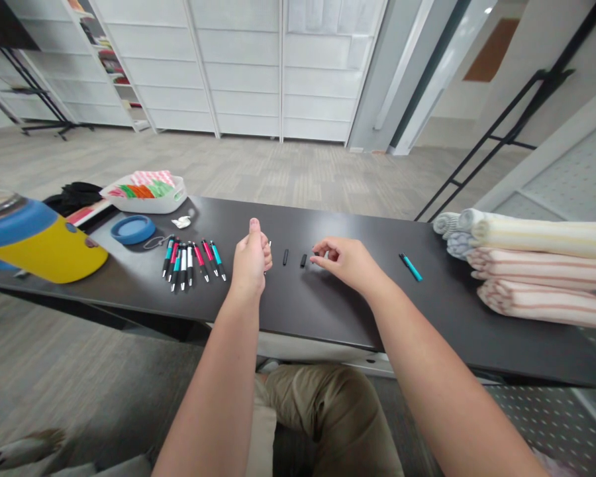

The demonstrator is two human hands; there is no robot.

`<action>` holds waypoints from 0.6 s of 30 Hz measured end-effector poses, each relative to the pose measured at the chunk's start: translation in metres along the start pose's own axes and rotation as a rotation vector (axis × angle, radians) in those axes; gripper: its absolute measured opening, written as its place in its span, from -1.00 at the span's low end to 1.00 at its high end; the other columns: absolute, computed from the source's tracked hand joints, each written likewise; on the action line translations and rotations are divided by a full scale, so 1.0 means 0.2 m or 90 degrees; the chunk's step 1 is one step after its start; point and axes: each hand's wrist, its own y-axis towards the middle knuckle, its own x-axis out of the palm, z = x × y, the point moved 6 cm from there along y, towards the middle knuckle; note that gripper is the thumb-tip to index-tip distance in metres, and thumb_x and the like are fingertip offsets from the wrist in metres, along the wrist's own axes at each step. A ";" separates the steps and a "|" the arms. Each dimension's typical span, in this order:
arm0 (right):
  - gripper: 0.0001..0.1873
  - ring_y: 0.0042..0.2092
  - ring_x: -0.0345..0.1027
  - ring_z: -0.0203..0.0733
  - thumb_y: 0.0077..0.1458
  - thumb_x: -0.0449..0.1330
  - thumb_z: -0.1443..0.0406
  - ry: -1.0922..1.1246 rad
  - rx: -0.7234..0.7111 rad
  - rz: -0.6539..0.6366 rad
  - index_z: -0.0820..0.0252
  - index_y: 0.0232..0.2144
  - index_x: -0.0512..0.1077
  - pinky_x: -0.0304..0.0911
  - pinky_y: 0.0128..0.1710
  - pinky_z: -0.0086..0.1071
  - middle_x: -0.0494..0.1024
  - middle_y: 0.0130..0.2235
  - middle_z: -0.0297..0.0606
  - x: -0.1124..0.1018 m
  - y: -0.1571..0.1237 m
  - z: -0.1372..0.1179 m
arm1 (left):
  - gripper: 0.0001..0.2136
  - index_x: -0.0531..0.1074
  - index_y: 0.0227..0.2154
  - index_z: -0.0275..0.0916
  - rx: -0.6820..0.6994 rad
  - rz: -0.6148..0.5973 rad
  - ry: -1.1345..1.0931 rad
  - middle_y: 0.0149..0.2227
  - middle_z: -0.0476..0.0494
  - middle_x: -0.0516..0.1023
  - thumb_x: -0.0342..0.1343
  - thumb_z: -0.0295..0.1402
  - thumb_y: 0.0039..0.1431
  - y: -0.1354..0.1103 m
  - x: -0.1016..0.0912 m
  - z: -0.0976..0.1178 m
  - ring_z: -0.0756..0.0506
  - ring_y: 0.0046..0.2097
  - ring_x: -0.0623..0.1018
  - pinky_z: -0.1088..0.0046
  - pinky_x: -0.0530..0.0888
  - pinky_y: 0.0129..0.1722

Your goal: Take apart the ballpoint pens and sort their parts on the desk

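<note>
My left hand (251, 260) is closed in a fist with the thumb up, above the dark table. Slight bits of something thin show past its fingers, too small to name. My right hand (342, 261) has its fingers curled in, thumb and index finger near each other; a tiny dark bit shows at the fingertips. Just left of those fingertips lies a short black pen part (303, 260). Another slim black pen part (285, 257) lies between the two hands. Farther right rests a teal pen barrel (411, 267) with a dark end.
Several click pens (183, 265) in teal, red and white lie left of my left hand. Beyond them are a blue lid (132, 229), a white basket (151, 204) of wrapped items and a yellow-blue bottle (44, 242). Rolled striped towels (541, 258) are stacked at right.
</note>
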 end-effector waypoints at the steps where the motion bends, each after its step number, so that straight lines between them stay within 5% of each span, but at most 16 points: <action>1: -0.76 -0.43 0.37 -0.26 0.16 0.34 0.10 0.000 -0.001 -0.015 0.10 -0.21 0.56 0.22 -0.35 -0.36 0.62 -0.33 -0.32 0.01 0.00 0.01 | -0.43 0.07 -0.55 -0.15 0.003 -0.003 0.001 -0.64 0.21 -0.06 0.05 0.22 0.27 0.00 0.00 0.00 0.13 -0.69 -0.03 0.61 -0.06 -0.73; 18: -0.80 -0.50 0.30 -0.31 0.13 0.35 0.14 -0.016 0.045 -0.050 0.11 -0.30 0.48 0.13 -0.39 -0.41 0.53 -0.48 -0.42 0.10 0.00 0.02 | -0.47 0.11 -0.52 -0.15 -0.043 -0.056 -0.052 -0.65 0.21 -0.02 0.11 0.17 0.27 0.00 0.03 -0.03 0.12 -0.69 -0.01 0.58 -0.03 -0.71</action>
